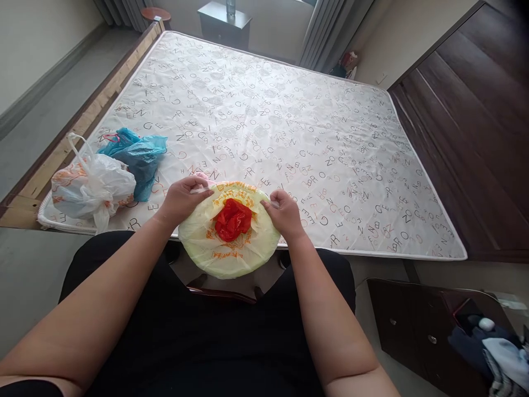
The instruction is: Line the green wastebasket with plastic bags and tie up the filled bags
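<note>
— So, what do the hands have hold of?

— Both are on a pale yellow plastic bag (231,251) with orange print, held taut at the near edge of the mattress (289,127), just in front of the person's body. The left hand (182,199) is closed, pinching the bag's upper left rim between thumb and fingers. The right hand (285,214) is closed too, gripping the upper right rim.

— And inside the bag?

— A crumpled red bag (232,219) shows through the middle of it. A bit of pink peeks out behind the left hand; what it is cannot be told.

— Anything else on the bed?

— To the left, near the mattress corner, lies a white bag (93,190) with orange print, its handles sticking up. Touching it from behind is a blue bag (138,154). Both are well apart from the hands.

— Around the bed?

— A dark wardrobe (475,110) on the right, a nightstand (224,23) at the far end, and a low dark cabinet (413,325) at lower right.
</note>
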Demonstrator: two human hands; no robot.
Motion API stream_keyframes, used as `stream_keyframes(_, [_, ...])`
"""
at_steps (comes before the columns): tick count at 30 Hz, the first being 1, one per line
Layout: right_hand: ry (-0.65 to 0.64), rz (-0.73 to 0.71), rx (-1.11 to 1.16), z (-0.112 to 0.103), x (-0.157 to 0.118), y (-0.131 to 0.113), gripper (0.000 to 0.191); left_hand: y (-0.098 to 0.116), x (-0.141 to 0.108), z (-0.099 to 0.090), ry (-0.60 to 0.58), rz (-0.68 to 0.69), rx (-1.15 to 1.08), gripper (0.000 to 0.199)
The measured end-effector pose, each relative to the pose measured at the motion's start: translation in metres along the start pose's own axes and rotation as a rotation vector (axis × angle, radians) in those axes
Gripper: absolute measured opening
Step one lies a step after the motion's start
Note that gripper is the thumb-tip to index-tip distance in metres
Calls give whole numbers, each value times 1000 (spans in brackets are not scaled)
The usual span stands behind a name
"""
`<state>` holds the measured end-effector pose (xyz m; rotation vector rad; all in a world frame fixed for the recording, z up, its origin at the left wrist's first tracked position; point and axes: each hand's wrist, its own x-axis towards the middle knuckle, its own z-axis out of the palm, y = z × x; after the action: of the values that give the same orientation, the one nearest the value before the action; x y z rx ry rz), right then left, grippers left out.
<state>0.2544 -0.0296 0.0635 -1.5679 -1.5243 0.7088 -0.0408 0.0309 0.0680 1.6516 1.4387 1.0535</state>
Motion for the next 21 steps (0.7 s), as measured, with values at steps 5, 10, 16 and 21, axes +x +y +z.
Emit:
stream_keyframes(5, [124, -141, -240, 10, -9, -1, 27, -5, -8, 0, 65, 343, 172, 14])
stream_keyframes(10, [258, -272, -348, 17, -12, 5, 32, -10, -12, 1, 109, 502, 268, 23])
stream_keyframes(16, [311, -313, -348, 20, -13, 7, 33, -4, -15, 4, 266, 297, 389, 17])
stream_keyframes(21, [349, -339, -352, 21, -14, 5, 35, 3, -15, 5, 202, 234, 451, 23])
